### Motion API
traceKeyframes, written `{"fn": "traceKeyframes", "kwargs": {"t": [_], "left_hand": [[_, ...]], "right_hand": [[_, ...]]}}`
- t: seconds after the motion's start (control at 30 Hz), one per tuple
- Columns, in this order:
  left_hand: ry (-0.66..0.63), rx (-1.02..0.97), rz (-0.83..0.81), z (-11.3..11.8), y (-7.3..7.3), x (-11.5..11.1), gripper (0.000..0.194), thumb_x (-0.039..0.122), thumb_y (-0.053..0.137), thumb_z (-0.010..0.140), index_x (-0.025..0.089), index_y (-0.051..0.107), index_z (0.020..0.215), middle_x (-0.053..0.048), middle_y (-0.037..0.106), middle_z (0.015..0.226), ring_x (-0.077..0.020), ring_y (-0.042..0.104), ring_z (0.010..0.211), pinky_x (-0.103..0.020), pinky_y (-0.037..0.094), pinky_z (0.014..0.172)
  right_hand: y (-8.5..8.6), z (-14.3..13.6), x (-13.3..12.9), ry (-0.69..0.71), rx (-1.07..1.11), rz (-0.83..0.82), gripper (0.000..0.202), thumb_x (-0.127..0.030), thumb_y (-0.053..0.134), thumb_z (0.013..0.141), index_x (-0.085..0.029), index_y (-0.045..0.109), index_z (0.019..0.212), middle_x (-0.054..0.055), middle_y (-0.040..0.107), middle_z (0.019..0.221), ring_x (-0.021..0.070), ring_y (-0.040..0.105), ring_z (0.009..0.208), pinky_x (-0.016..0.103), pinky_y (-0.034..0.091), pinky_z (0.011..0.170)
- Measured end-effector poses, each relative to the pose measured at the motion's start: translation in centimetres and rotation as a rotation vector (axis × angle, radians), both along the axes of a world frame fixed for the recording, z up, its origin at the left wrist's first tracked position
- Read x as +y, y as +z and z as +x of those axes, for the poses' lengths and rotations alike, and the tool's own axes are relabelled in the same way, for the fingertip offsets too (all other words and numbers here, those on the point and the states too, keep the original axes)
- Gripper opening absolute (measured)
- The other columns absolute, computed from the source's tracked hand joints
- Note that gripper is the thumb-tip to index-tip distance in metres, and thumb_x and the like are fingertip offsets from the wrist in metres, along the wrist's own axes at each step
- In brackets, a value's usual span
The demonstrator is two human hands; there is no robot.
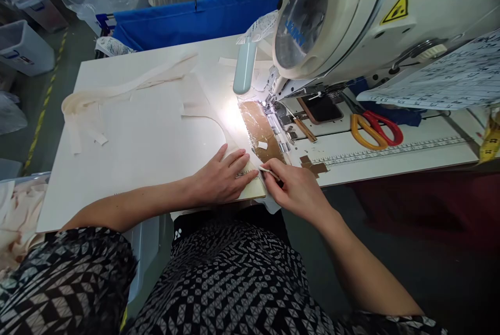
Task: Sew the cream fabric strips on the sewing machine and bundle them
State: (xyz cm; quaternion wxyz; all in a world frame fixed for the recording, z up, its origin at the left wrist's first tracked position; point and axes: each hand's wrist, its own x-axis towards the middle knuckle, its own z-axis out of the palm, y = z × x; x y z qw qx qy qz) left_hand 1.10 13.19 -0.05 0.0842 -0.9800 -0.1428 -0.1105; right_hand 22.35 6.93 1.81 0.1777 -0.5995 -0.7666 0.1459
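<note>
L hand [224, 176] lies flat on the cloth [199, 103], fingers spread, grip apart. R hand [291, 186] has its grip together, clamped on what looks like the cloth's edge. Cloth's on the table [148, 158], from near middle to far side, L of the machine [332, 17].

Main risk: edge slips or stretches, b/c the pinch is narrow & the fabric looks thin. If L hand slides or lifts, cloth could skew or crease. Some white material hangs past the near edge (can't tell if same piece); a snag there might pull things off line. Scrap [262, 145] on the brown patch [253, 119] could get caught under cloth dragged R. Strip [136, 82], far L, may tangle if swept. Tool [304, 129] & scissors [385, 142], to the R, could get knocked by a wide R swing. Needle's too small to make out; fingers straying far, toward the machine, risk a prick.
</note>
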Motion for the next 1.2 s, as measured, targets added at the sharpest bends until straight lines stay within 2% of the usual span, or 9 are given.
{"fn": "traceKeyframes", "kwargs": {"t": [0.13,0.23,0.37,0.47,0.6,0.87,1.03,1.2], "left_hand": [[0.003,0.007,-0.023,-0.1,0.2,0.0,0.039,0.033,0.048,0.098,0.019,0.053,0.134,-0.018,0.055,0.134,-0.0326,0.049,0.128,-0.056,0.038,0.105],[0.004,0.022,-0.047,-0.2,0.3,0.4,0.04,0.033,0.049,0.098,0.019,0.052,0.135,-0.018,0.055,0.135,-0.0327,0.049,0.129,-0.058,0.037,0.106],[0.06,0.04,-0.069,-0.4,0.6,1.6,0.038,0.032,0.046,0.099,0.016,0.054,0.133,-0.02,0.053,0.138,-0.0354,0.047,0.13,-0.062,0.036,0.106],[0.056,0.043,-0.109,-0.2,0.8,2.0,0.038,0.028,0.041,0.101,0.012,0.054,0.133,-0.018,0.053,0.14,-0.0305,0.045,0.134,-0.054,0.034,0.111],[-0.037,0.07,-0.146,0.1,0.8,1.6,0.039,0.027,0.04,0.101,0.012,0.053,0.135,-0.013,0.056,0.14,-0.0243,0.044,0.136,-0.046,0.031,0.116],[-0.043,0.036,-0.072,0.1,0.1,1.1,0.041,0.029,0.039,0.102,0.011,0.054,0.135,-0.013,0.057,0.139,-0.026,0.047,0.132,-0.048,0.033,0.113],[-0.041,0.029,-0.058,0.1,0.0,1.1,0.039,0.027,0.041,0.101,0.011,0.055,0.134,-0.013,0.058,0.136,-0.0267,0.048,0.131,-0.048,0.035,0.111],[-0.048,0.017,-0.056,0.2,0.2,0.9,0.038,0.027,0.04,0.101,0.01,0.057,0.13,-0.014,0.058,0.136,-0.028,0.048,0.13,-0.048,0.037,0.109]], "right_hand": [[0.5,1.0,-1.1,0.039,-0.065,-0.029,0.015,-0.023,0.041,0.09,-0.022,0.053,0.081,0.0,0.061,0.059,0.0145,0.051,0.048,0.028,0.027,0.05],[0.7,1.3,-1.2,0.024,-0.032,-0.077,0.015,-0.025,0.041,0.091,-0.022,0.054,0.083,-0.001,0.061,0.06,0.0146,0.051,0.047,0.028,0.028,0.05],[0.4,0.4,0.2,-0.048,0.03,-0.057,0.015,-0.028,0.042,0.091,-0.022,0.055,0.085,-0.002,0.059,0.056,0.0141,0.048,0.044,0.028,0.029,0.051],[0.2,-0.4,1.2,-0.087,0.041,-0.02,0.014,-0.027,0.043,0.089,-0.023,0.055,0.084,-0.001,0.06,0.058,0.0145,0.049,0.046,0.028,0.03,0.052],[0.2,-0.7,1.4,-0.102,0.047,-0.02,0.013,-0.028,0.044,0.089,-0.023,0.055,0.084,-0.001,0.061,0.059,0.0155,0.052,0.049,0.028,0.029,0.053],[-0.1,-0.8,1.3,-0.144,0.058,-0.021,0.014,-0.029,0.044,0.089,-0.022,0.055,0.084,-0.001,0.059,0.057,0.0151,0.05,0.048,0.028,0.03,0.053],[0.1,-0.6,0.9,-0.095,0.008,-0.01,0.013,-0.026,0.044,0.088,-0.023,0.055,0.081,0.0,0.059,0.057,0.0162,0.051,0.049,0.029,0.028,0.052],[0.7,0.7,-0.5,-0.066,0.02,-0.075,0.014,-0.026,0.044,0.088,-0.023,0.055,0.079,-0.002,0.059,0.056,0.0139,0.048,0.045,0.028,0.028,0.05]]}}
